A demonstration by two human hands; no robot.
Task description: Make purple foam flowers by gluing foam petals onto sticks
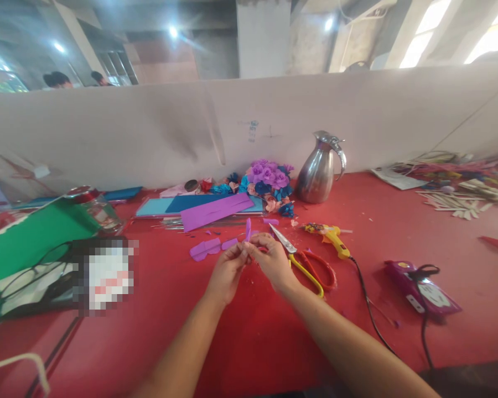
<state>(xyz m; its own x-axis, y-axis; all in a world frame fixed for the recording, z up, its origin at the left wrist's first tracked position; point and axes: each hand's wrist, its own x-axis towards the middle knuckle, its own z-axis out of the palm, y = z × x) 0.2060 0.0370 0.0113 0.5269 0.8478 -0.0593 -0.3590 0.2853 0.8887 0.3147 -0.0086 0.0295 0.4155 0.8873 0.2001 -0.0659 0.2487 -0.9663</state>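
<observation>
Close together over the red table, my left hand (227, 271) and my right hand (271, 264) pinch a small strip of purple crepe paper (248, 228) between their fingertips. The strip stands upright; its lower end is hidden by the fingers. Cut purple paper pieces (205, 250) lie just beyond my left hand. Scissors (302, 265) with one yellow and one red handle rest open beside my right hand. A larger purple paper sheet (218, 211) lies over blue sheets (155, 207) farther back. Behind my hands sits a bunch of purple, blue and pink paper flowers (269, 179).
A yellow glue gun (334, 240) with a black cord lies to the right, near a purple power strip (425, 290). A steel jug (316, 171) stands at the back. At left are a glass jar (102, 213) and a green board (45, 232). A low partition (149, 132) closes the far side.
</observation>
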